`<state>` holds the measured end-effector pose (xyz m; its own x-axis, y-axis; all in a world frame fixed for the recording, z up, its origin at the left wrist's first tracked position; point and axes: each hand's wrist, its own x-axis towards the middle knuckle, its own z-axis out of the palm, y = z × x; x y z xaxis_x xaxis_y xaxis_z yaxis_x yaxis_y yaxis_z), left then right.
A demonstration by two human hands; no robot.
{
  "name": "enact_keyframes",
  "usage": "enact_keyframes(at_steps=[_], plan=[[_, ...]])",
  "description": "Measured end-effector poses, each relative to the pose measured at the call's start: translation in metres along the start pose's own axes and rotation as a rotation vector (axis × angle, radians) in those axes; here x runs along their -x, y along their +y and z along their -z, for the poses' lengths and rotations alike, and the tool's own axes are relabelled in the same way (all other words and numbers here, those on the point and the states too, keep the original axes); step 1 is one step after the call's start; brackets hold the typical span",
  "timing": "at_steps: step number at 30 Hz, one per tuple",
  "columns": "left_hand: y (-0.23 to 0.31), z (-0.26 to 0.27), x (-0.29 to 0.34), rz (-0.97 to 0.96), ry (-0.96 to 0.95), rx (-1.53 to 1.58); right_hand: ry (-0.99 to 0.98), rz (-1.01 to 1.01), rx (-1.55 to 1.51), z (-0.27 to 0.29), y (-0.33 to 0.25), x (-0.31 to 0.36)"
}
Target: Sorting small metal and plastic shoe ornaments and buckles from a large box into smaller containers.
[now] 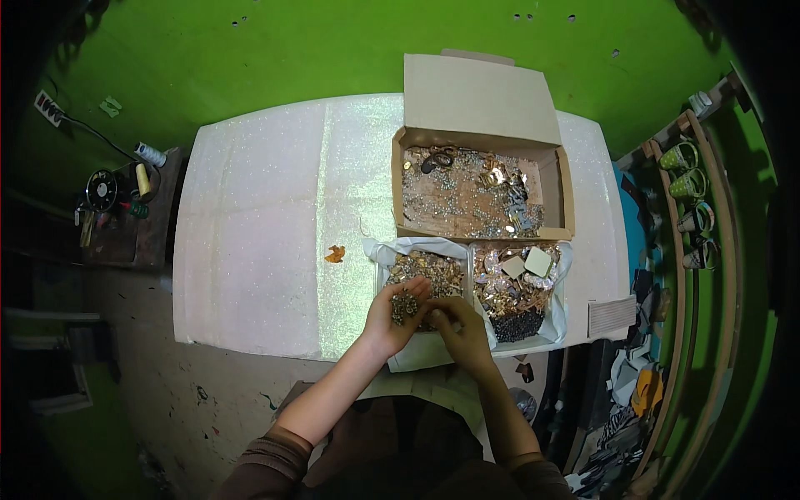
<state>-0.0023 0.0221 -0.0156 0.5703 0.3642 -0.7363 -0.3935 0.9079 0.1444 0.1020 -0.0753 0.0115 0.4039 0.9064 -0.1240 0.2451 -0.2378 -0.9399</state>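
My left hand (387, 327) is cupped palm up, with a small heap of dark, brassy beads (405, 308) in it. Close beside its fingertips, my right hand (463, 335) has thumb and fingers pinched together; what they hold, if anything, is too small to make out. Both hands are over the front part of a lined tray (381, 275) filled with small gold and silver beads (425, 268). Touching it on the right is a second lined tray (560, 312). Inside are shiny ornaments (493, 287), two pale square pieces (537, 262) and a patch of black beads (517, 328).
Behind the trays stands an open cardboard box (552, 196) of loose beads and metal trinkets, its lid raised. An orange-brown leaf-shaped piece (335, 253) lies on the shimmering white tablecloth (250, 225). A ridged grey piece (612, 317) sits at the right edge. Sandals (688, 183) hang on a rack.
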Motion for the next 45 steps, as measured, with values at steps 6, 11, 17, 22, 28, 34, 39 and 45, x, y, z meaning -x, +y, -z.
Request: enact_keyframes(at_steps=[6,11,17,22,28,34,39,45], plan=[[0.003,-0.003,-0.001,-0.078,-0.11,-0.226,0.015,-0.007,-0.047,-0.009,0.008,0.003],[0.004,-0.008,0.001,-0.287,-0.192,-0.367,-0.019,-0.034,-0.053,-0.008,0.005,0.002],[0.013,-0.01,0.003,-0.085,-0.222,-0.109,0.009,-0.063,-0.105,-0.008,0.012,0.002],[0.016,-0.007,0.004,-0.031,-0.219,0.049,0.132,-0.146,-0.087,-0.008,0.006,0.0],[0.018,0.001,0.005,-0.172,-0.234,-0.252,0.149,-0.117,-0.098,-0.003,0.012,0.0],[0.012,-0.013,0.017,-0.379,-0.33,-0.843,0.192,-0.074,-0.149,-0.002,0.012,0.005],[0.013,-0.011,0.016,-0.423,-0.394,-0.943,0.177,-0.063,-0.142,0.0,0.014,0.007],[0.014,-0.018,0.028,-0.471,-0.431,-1.131,0.193,-0.024,-0.122,0.005,0.015,0.011]])
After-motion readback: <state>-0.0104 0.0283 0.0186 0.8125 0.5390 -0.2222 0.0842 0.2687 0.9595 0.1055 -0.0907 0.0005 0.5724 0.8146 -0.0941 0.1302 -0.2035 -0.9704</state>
